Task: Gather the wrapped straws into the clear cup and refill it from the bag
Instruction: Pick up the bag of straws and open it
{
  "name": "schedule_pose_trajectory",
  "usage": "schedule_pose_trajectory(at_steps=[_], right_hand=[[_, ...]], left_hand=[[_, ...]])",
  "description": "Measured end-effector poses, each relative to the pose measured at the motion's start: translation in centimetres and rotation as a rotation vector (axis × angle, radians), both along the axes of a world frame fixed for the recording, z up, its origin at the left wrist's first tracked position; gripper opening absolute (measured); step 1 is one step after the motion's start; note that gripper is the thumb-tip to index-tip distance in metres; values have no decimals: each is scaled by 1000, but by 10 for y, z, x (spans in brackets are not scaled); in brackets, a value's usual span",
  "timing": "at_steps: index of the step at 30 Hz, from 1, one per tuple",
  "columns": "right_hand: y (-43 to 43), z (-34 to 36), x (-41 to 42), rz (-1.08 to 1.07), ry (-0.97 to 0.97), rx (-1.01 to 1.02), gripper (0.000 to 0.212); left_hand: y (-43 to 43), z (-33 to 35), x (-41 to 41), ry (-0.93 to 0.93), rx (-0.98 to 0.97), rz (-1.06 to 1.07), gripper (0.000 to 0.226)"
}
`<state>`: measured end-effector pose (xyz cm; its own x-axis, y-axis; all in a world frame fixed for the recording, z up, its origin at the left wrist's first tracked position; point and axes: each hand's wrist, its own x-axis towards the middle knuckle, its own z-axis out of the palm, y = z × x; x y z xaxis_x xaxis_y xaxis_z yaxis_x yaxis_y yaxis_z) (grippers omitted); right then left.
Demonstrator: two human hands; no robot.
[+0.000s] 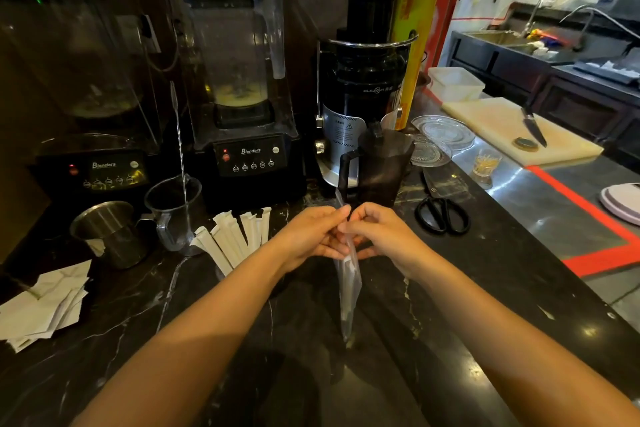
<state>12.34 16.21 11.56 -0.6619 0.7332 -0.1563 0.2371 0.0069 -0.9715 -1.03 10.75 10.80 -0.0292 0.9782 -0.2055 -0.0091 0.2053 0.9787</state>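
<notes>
A clear plastic bag [349,282] hangs upright over the dark marble counter, long and narrow, seemingly with little inside. My left hand [311,236] and my right hand [382,236] both pinch its top edge, fingertips close together. Several white paper-wrapped straws [235,239] fan out to the left of my left hand, standing tilted; the clear cup that holds them is mostly hidden behind my left forearm.
A glass measuring jug with a bar spoon [175,210] and a steel cup [110,234] stand left of the straws. Folded papers [45,305] lie far left. Two blenders [247,149], a juicer [363,97], a dark pitcher [377,170] and scissors [443,215] line the back and right.
</notes>
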Motion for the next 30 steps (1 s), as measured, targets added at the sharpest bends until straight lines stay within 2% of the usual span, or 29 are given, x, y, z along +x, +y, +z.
schedule_pose_trajectory(at_steps=[4, 14, 30], right_hand=[[1, 2, 0, 4, 6, -9, 7], [1, 4, 2, -21, -21, 12, 7], [0, 5, 2, -55, -36, 18, 19]], left_hand=[[1, 0, -2, -3, 6, -2, 26], [3, -1, 0, 5, -5, 10, 25], [3, 7, 4, 112, -37, -1, 20]])
